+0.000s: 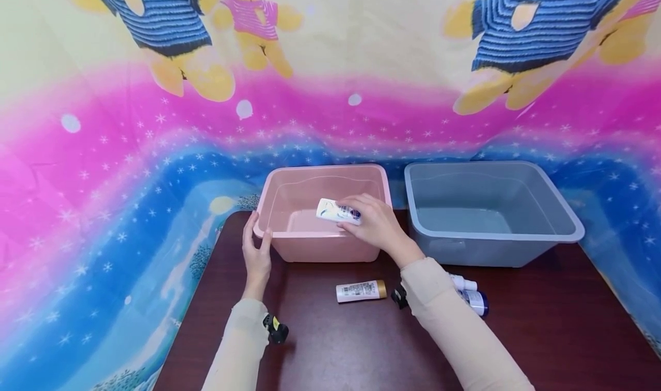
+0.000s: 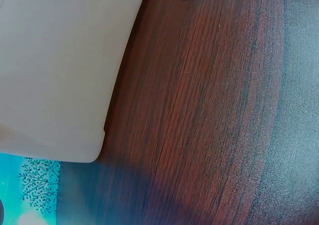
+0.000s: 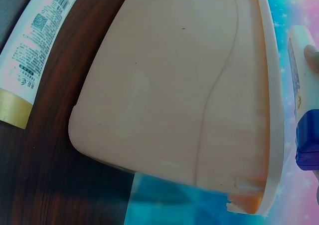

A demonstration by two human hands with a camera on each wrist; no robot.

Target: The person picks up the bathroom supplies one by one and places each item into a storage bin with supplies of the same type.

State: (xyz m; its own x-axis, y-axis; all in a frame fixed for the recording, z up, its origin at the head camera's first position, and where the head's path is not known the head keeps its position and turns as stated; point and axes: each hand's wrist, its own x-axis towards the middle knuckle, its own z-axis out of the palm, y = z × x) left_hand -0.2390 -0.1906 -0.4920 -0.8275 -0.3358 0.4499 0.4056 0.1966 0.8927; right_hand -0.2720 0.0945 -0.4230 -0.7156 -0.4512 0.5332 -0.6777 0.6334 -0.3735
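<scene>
A pink plastic tub [image 1: 325,247] stands at the table's back left. My left hand [image 1: 256,262] grips its front left corner, thumb at the front rim and fingers along the left side. Over the tub's opening, my right hand [image 1: 379,221] holds a small white bottle [image 1: 329,209] tilted sideways; the right wrist view shows its dark blue cap [image 3: 308,140]. A white squeeze tube [image 1: 357,291] with a gold cap lies on the table in front of the tub, its printed back facing up. The left hand is out of the left wrist view.
A grey-blue tub [image 1: 480,252] stands right of the pink one. Beside the right sleeve lie a white bottle [image 1: 470,285] and a container with a dark blue lid [image 1: 477,303], both partly hidden by that arm. A patterned cloth [image 1: 330,109] hangs behind the dark wooden table [image 1: 330,345].
</scene>
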